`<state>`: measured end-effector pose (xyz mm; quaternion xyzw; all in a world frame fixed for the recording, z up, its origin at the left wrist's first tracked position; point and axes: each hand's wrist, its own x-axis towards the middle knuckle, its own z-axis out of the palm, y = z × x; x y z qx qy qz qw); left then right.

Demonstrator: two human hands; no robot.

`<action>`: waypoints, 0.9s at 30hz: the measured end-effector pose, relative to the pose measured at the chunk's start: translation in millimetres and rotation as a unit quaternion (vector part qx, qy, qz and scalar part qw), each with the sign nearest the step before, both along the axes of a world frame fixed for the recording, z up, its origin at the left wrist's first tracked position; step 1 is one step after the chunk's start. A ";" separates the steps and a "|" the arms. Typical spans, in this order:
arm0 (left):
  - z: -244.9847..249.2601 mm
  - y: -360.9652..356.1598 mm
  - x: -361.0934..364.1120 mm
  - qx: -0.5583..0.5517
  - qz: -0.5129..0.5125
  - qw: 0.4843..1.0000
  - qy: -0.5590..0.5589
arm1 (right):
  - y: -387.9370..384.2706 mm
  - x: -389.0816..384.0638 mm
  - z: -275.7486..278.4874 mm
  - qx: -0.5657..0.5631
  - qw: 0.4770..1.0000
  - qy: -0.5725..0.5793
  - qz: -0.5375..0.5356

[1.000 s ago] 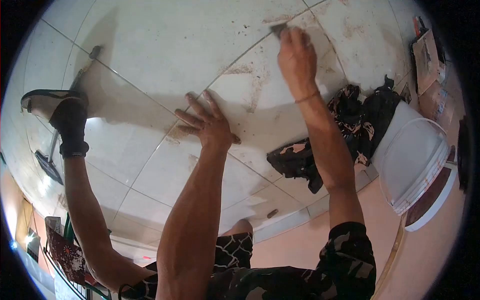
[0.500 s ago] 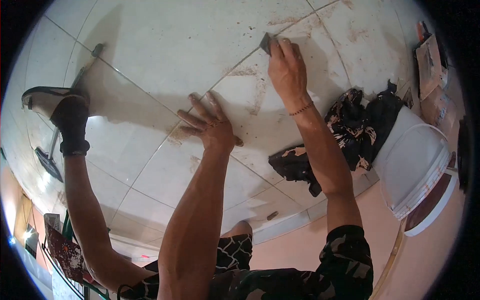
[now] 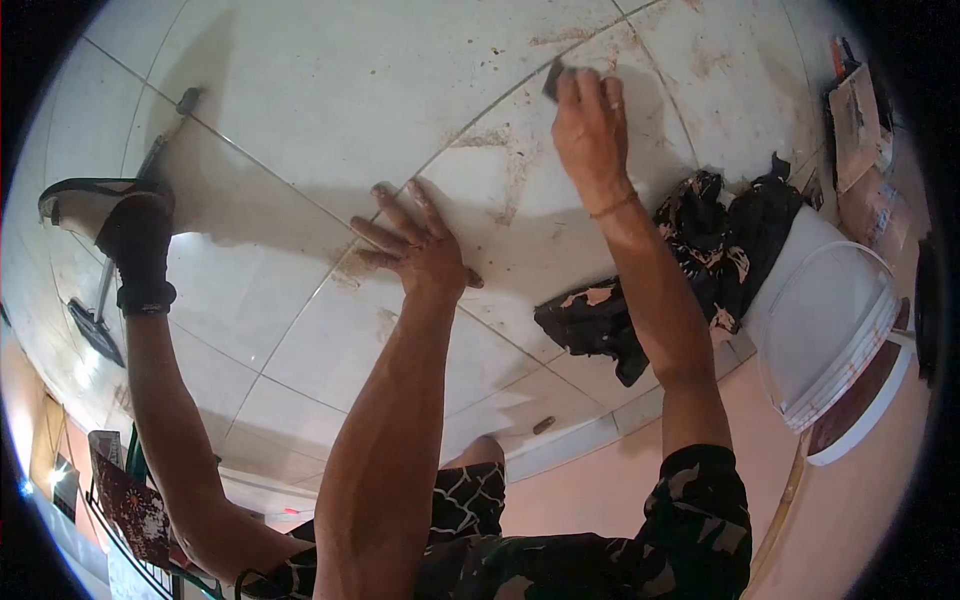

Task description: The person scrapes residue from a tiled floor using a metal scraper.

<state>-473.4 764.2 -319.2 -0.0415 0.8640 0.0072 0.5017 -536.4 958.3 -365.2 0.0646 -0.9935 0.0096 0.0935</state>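
My left hand (image 3: 425, 255) lies on the white tiled floor (image 3: 330, 60), fingers spread, beside a grout line. Brown smudges mark the tile near its fingertips. In my right hand (image 3: 590, 130), closed fingers grip a small dark flat piece (image 3: 552, 80). It is held against the tile beside the same grout line, and its exact kind is hard to make out. Brown residue (image 3: 482, 138) streaks the tile between the two hands. Under my right forearm lies a crumpled black and tan camouflage cloth (image 3: 590, 318).
A white bucket (image 3: 825, 320) with a smeared rim stands at the right, near cardboard pieces (image 3: 855, 125). At the left, a long-handled tool with a dark head (image 3: 95, 333) lies behind my shoe (image 3: 95, 208). A small brown object (image 3: 543, 425) is near the wall.
My right hand has shifted slightly right and up along the grout line, with the dark piece still in its fingers. My left hand stays planted on the floor.
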 end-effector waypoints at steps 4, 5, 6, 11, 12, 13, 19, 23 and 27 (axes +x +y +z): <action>2.4 0.8 -1.9 0.006 0.004 1.000 -0.002 | -9.2 2.6 4.1 0.006 0.999 -0.003 0.034; 3.3 1.7 -2.5 0.000 0.001 1.000 -0.017 | -5.8 1.2 6.3 0.007 0.999 -0.004 0.031; 3.7 2.6 -4.6 -0.008 0.000 1.000 -0.029 | -1.7 -5.2 9.0 0.008 1.000 -0.011 0.009; -0.7 0.7 -1.3 -0.014 -0.002 1.000 -0.012 | -2.5 -2.1 9.5 -0.014 1.000 -0.022 0.014; 0.3 1.1 0.0 -0.008 -0.004 1.000 -0.004 | 1.0 -3.9 8.3 0.007 1.000 -0.007 0.002; 1.8 2.2 2.8 -0.006 -0.005 1.000 -0.010 | -0.7 2.3 7.8 0.009 1.000 -0.013 0.001; -1.6 0.0 -0.7 0.001 0.012 1.000 -0.001 | 6.0 -16.4 9.7 0.049 0.999 -0.007 -0.013; -2.7 1.4 0.1 -0.003 0.002 1.000 0.006 | -11.5 -13.0 23.4 0.051 0.996 -0.062 0.029; -3.4 -0.8 4.0 0.004 0.008 1.000 0.007 | -11.0 -20.6 19.4 0.091 0.995 -0.046 -0.004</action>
